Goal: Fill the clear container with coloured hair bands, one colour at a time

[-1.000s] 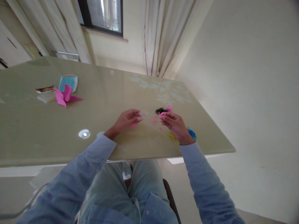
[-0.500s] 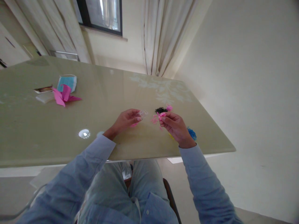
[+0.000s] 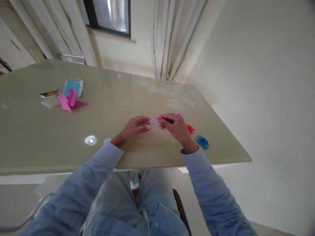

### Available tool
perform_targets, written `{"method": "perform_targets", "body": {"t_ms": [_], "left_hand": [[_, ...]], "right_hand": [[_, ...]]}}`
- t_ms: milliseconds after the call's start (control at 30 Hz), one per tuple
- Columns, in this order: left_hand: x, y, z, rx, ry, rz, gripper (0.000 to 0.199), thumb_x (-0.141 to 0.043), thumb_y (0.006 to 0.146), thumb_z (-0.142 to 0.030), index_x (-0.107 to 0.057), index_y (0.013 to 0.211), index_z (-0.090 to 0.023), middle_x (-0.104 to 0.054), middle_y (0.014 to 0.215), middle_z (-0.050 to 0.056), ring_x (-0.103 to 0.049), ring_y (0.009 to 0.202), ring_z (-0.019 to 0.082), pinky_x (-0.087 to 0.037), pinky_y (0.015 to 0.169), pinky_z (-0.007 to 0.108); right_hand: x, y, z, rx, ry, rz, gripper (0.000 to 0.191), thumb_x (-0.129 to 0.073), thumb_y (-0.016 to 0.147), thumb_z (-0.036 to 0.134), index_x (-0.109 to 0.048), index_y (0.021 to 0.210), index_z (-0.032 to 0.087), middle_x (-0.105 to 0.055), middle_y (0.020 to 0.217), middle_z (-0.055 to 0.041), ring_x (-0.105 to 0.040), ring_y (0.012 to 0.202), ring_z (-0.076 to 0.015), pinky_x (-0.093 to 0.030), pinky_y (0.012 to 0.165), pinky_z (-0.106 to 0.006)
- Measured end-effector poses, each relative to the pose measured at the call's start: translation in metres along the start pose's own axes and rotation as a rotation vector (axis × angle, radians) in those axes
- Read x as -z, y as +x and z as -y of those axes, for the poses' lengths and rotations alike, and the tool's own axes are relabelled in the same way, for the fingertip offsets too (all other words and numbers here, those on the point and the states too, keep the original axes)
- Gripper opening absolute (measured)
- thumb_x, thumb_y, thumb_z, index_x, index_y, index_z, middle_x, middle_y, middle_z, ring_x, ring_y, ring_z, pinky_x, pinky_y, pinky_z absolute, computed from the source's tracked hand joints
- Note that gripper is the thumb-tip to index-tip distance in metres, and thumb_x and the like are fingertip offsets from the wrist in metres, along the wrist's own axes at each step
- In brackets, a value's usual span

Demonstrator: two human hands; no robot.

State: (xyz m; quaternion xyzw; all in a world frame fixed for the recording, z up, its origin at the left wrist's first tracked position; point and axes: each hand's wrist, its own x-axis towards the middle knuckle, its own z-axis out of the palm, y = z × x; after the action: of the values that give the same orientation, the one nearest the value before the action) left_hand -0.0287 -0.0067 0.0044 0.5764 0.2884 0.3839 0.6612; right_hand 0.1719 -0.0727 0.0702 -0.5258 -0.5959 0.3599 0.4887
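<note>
Pinched in the fingers of my left hand [image 3: 136, 127] is a small clear plastic bag [image 3: 153, 122]. My right hand [image 3: 175, 127] is closed on a few pink rubber bands [image 3: 158, 118], held right at the bag's edge. Whether any band is inside the bag I cannot tell. Just right of my right hand lie a pile of red rubber bands [image 3: 190, 128] and a pile of blue rubber bands [image 3: 202, 142]. A second pink bunch [image 3: 179, 113] shows beyond the hand, which hides most of a black pile. Something pink [image 3: 142, 133] peeks out under my left hand.
On the glossy table [image 3: 118, 95], at the far left, are a folded pink paper piece [image 3: 71, 101], a blue face mask [image 3: 73, 87], a printed card [image 3: 48, 93] and a clear packet [image 3: 51, 102]. The table's right edge slopes down beside a wall.
My right hand has moved left with the pink rubber bands, up to the clear bag in my left hand. It uncovers the red pile and now covers most of the black one.
</note>
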Motion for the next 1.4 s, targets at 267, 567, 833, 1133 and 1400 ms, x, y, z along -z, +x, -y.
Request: {"method": "perform_targets", "body": {"t_ms": [267,567,833,1133,1400], "left_hand": [[-0.002,0.001,0.000,-0.012,0.006,0.000,0.049,-0.090,0.065,-0.040,-0.074,0.103,-0.014,-0.073,0.092,0.008,-0.065,0.074,0.016,-0.048,0.060,0.024],[-0.003,0.000,-0.001,0.001,-0.008,0.000,0.051,-0.091,0.062,-0.041,-0.075,0.101,-0.013,-0.073,0.089,0.007,-0.062,0.071,0.014,-0.046,0.059,0.023],[-0.004,0.001,0.000,-0.019,-0.039,0.020,0.048,-0.091,0.064,-0.041,-0.075,0.100,-0.014,-0.073,0.088,0.006,-0.061,0.069,0.013,-0.045,0.058,0.023],[-0.003,0.001,-0.001,-0.024,-0.061,0.021,0.047,-0.091,0.064,-0.041,-0.074,0.099,-0.014,-0.074,0.090,0.006,-0.064,0.072,0.014,-0.047,0.062,0.024],[-0.001,0.002,0.001,-0.048,-0.082,0.040,0.047,-0.091,0.065,-0.041,-0.074,0.099,-0.013,-0.074,0.086,0.006,-0.063,0.068,0.013,-0.045,0.058,0.024]], "right_hand": [[0.004,0.007,0.012,0.297,-0.532,0.061,0.014,-0.069,0.087,0.020,-0.082,0.091,0.024,-0.077,0.084,-0.0050,-0.067,0.077,-0.0172,-0.049,0.073,-0.030],[0.005,0.013,0.021,0.326,-0.621,0.081,0.006,-0.078,0.082,0.019,-0.080,0.078,0.021,-0.075,0.075,-0.0020,-0.064,0.069,-0.0146,-0.046,0.070,-0.028],[0.006,0.009,0.022,0.362,-0.673,0.122,0.009,-0.072,0.088,0.019,-0.081,0.088,0.022,-0.077,0.083,-0.0049,-0.066,0.073,-0.0169,-0.046,0.071,-0.029],[0.008,0.004,0.022,0.375,-0.688,0.122,0.016,-0.065,0.094,0.022,-0.080,0.096,0.021,-0.076,0.088,-0.0065,-0.065,0.076,-0.0172,-0.048,0.075,-0.030],[0.010,-0.004,0.022,0.376,-0.592,0.038,0.018,-0.064,0.094,0.029,-0.080,0.096,0.022,-0.075,0.085,-0.0066,-0.064,0.073,-0.0172,-0.050,0.072,-0.031]]}}
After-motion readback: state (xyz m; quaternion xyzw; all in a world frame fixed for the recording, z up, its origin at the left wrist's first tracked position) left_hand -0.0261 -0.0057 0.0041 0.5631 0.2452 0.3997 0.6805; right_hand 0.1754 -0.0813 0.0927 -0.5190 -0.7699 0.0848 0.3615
